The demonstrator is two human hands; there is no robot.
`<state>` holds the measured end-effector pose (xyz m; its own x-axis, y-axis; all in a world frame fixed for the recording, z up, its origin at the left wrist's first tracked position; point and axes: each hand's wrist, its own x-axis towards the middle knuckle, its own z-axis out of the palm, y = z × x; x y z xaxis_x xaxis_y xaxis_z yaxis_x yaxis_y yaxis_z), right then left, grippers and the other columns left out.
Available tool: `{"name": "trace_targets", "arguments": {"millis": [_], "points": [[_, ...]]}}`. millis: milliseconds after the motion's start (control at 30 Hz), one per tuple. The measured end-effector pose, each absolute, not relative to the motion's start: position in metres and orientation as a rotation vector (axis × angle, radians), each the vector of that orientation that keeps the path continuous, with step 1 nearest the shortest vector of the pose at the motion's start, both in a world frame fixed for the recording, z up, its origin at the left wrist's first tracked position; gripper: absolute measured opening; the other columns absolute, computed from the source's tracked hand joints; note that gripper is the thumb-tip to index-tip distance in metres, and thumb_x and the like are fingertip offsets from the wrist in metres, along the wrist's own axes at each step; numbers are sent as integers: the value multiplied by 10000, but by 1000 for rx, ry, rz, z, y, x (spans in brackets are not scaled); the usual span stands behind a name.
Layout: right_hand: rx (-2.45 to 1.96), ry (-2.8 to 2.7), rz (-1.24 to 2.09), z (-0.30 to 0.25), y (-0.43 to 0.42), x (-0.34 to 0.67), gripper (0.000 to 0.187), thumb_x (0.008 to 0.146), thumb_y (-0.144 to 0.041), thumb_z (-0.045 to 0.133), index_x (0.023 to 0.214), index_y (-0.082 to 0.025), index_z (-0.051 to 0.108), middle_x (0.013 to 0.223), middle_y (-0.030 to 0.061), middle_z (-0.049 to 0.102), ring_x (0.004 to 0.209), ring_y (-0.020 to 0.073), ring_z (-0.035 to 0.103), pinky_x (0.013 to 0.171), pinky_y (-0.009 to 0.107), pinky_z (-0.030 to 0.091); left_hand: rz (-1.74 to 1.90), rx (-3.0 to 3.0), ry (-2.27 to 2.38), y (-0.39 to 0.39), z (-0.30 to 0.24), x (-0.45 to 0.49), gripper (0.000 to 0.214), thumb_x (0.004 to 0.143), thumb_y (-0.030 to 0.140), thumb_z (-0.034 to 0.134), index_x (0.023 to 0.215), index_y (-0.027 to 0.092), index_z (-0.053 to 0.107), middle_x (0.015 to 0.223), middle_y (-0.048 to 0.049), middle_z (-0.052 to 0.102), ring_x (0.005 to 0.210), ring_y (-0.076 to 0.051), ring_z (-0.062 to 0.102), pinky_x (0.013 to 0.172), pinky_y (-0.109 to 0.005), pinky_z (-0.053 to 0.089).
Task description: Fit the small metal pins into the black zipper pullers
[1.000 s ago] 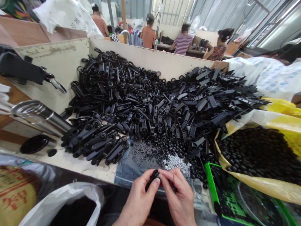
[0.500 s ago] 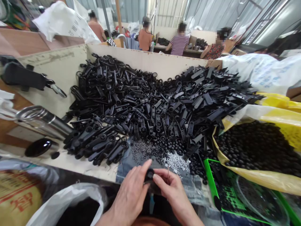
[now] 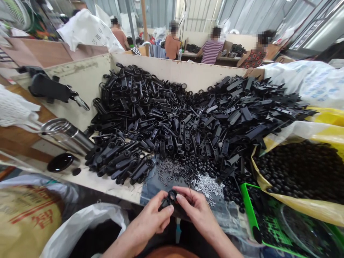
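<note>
My left hand (image 3: 153, 216) is closed round a black plastic part (image 3: 171, 196) with a ring-shaped end, held above the front edge of the work surface. From the right, my right hand (image 3: 195, 207) pinches at the same part with thumb and fingers. A thin dark rod (image 3: 190, 190) stands up between the right fingers; its kind is not clear. Just beyond the hands lie small silver pins (image 3: 209, 186), little grey screw-like pieces (image 3: 168, 169) and round black beads (image 3: 205, 165) on a dark cloth (image 3: 149, 186).
A big heap of black plastic parts (image 3: 172, 118) fills the walled table. Steel flask (image 3: 71, 134) and black lid (image 3: 60, 163) stand left; a white sack (image 3: 107, 211) sits below. Right are a green basket (image 3: 249, 208) and yellow bag (image 3: 303, 204) of beads. Several people sit behind.
My left thumb has come down from pointing up to lie along the black part, which has turned in my hands. The whole view has shifted, so the scene sits further right.
</note>
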<state>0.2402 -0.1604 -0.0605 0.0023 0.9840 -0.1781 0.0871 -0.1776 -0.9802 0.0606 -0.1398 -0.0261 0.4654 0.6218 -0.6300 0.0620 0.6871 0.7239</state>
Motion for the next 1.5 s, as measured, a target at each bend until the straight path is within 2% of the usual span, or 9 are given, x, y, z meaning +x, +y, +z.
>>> {"name": "trace_targets", "arguments": {"millis": [167,267,433,567,800,933,1033,1300,1500], "points": [[-1450,-1219,1297,-61,-164,240,399,906,-503,658,1107,-181,781,921,86,790,781,221,692,719,334,539,370,692,1055,-139,-29,59,741,708,566,796,1261,173,498,576,111,427,545,-88,301,529,-259,138],[-1511,-1285,1236,-60,-164,241,357,862,-453,703,1089,-192,792,775,24,721,582,141,539,548,261,432,379,657,1072,-139,-27,60,896,643,565,841,1329,145,447,644,92,484,547,-76,323,527,-252,146],[-1495,-1401,1157,-53,-160,245,290,875,-389,684,1073,-220,813,696,-13,617,616,140,511,579,259,421,378,576,1102,-140,-25,63,1156,580,564,887,1469,115,301,818,10,614,556,-59,362,527,-248,158],[-1502,-1443,1148,-49,-160,247,280,875,-393,681,1044,-217,818,689,-16,605,621,143,519,571,254,422,340,571,1077,-143,-30,64,1253,626,587,855,1544,55,189,569,97,493,531,-84,314,535,-255,137],[-1609,-1421,1104,-47,-172,262,334,885,-392,690,1167,-232,774,728,-5,659,598,155,535,568,268,432,396,708,1159,-139,-28,53,886,728,567,791,1424,141,446,625,75,524,596,-124,416,587,-243,296],[-1669,-1594,836,-48,-164,276,221,958,-340,588,928,-222,773,719,14,626,630,178,563,622,293,458,597,1033,1282,-124,-31,56,341,796,454,747,1027,212,676,797,5,658,774,-190,585,699,-271,401],[-1690,-1693,736,-51,-148,278,192,964,-256,558,874,-221,724,792,33,659,680,194,607,653,306,474,576,1423,1404,-113,-35,74,120,837,337,698,798,228,666,774,-22,710,792,-238,649,714,-293,403],[-1770,-1893,686,-54,-120,275,206,921,-65,579,933,-209,727,890,28,669,801,192,671,704,279,473,376,1986,1510,-103,-53,109,212,853,128,597,882,271,750,784,-80,778,714,-278,707,657,-319,345],[-1812,-1938,660,-58,-116,270,235,916,-35,581,931,-209,737,914,29,668,776,188,664,677,271,449,295,2054,1524,-103,-57,105,244,906,144,513,959,217,740,855,-105,790,779,-291,705,712,-339,397]]}}
